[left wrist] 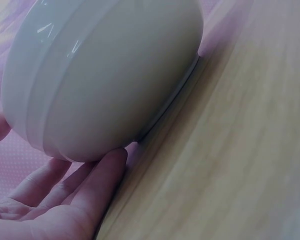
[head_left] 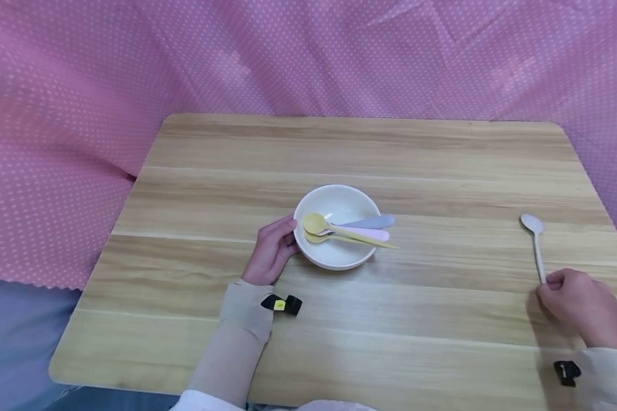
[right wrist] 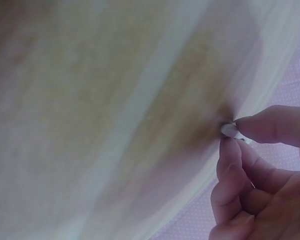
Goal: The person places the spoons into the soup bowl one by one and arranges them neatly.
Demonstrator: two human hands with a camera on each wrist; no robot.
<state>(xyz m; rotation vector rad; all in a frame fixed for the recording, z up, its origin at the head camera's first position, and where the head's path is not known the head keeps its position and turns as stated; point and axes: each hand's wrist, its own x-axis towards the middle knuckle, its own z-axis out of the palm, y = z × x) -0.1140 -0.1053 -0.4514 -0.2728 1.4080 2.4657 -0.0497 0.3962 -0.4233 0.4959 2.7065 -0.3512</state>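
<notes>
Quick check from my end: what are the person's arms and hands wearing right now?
Both hands are bare. The left forearm wears a beige long sleeve with a ribbed cuff and a black wrist strap bearing a yellow tag. The right sleeve is pale beige, with a black strap.

Head view overhead, wrist views close

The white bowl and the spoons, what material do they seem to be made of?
The white bowl looks glazed ceramic or hard plastic: glossy, with bright reflections. The pastel spoons in it and the pale spoon pinched by the right hand look like matte plastic.
</notes>
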